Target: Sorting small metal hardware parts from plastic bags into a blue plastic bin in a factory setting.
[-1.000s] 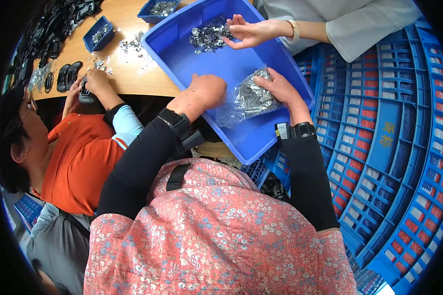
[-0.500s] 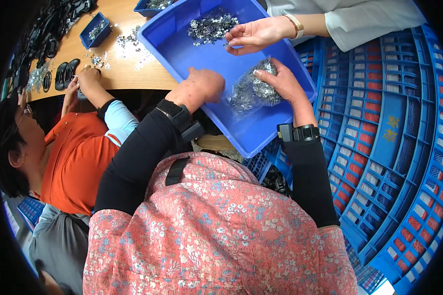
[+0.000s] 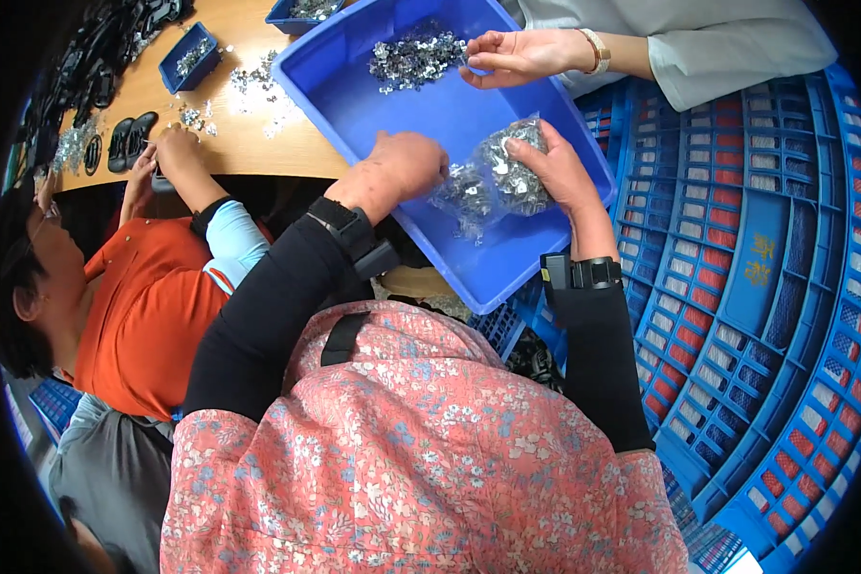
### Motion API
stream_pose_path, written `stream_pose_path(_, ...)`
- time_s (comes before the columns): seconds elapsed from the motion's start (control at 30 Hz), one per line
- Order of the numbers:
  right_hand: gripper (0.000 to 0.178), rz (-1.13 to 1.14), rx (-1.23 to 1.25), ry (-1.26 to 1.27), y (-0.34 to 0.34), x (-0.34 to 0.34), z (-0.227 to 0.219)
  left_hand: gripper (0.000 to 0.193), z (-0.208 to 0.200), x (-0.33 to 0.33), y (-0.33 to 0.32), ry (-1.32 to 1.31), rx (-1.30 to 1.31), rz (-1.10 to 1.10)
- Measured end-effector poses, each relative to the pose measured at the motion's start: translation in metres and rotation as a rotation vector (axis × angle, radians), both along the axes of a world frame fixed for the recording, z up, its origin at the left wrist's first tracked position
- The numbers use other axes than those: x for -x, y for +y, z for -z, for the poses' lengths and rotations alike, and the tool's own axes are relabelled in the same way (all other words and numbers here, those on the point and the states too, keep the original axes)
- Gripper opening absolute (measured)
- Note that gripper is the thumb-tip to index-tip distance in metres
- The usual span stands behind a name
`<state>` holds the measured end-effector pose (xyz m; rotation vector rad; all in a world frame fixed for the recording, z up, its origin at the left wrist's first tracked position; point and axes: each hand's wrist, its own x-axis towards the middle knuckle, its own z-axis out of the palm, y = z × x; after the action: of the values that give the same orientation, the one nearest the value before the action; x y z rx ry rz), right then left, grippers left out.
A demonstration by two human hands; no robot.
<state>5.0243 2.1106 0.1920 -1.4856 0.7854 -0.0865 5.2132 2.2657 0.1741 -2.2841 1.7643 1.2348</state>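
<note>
One clear plastic bag (image 3: 496,180) of small silver metal parts slants from upper right to lower left above the blue tray (image 3: 346,100), right hand (image 3: 558,174) closed around its upper end. The left hand (image 3: 407,165) curls beside it, hold hidden. Two small bins (image 3: 190,65) sit on the wooden table (image 3: 249,158).

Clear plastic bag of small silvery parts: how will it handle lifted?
Probably floppy: the clear plastic bag is wrinkled and bulging. Likely heavy for its size, given its packed small silvery metallic parts. Its glossy surface may slip.
</note>
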Motion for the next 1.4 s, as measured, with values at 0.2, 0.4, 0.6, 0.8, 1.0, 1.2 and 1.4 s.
stream_pose_path(0.2,0.056,0.039,0.002,-0.014,-0.007,0.011,0.005,0.021,0.009,-0.017,-0.002,0.086,0.107,-0.038)
stream_pose_path(0.4,0.045,0.103,-0.045,-0.008,-0.009,0.015,-0.002,0.021,0.013,-0.019,-0.008,0.266,0.076,-0.019)
stream_pose_path(0.6,0.052,0.075,-0.089,0.014,-0.016,0.017,-0.004,0.021,0.015,-0.015,-0.014,0.363,0.092,-0.024)
stream_pose_path(0.8,0.055,0.048,0.016,-0.035,-0.016,0.019,-0.005,0.017,0.026,-0.014,-0.012,0.410,0.150,-0.064)
stream_pose_path(1.0,0.054,0.038,0.022,-0.012,-0.018,0.021,-0.006,0.016,0.016,-0.015,-0.014,0.432,0.110,-0.075)
stream_pose_path(1.2,0.058,0.094,-0.088,-0.044,-0.015,0.025,-0.009,0.014,0.010,-0.010,-0.007,0.301,0.168,-0.098)
stream_pose_path(1.4,0.056,0.094,-0.092,-0.054,-0.022,0.023,-0.010,0.014,0.012,-0.013,-0.010,0.431,0.176,-0.167)
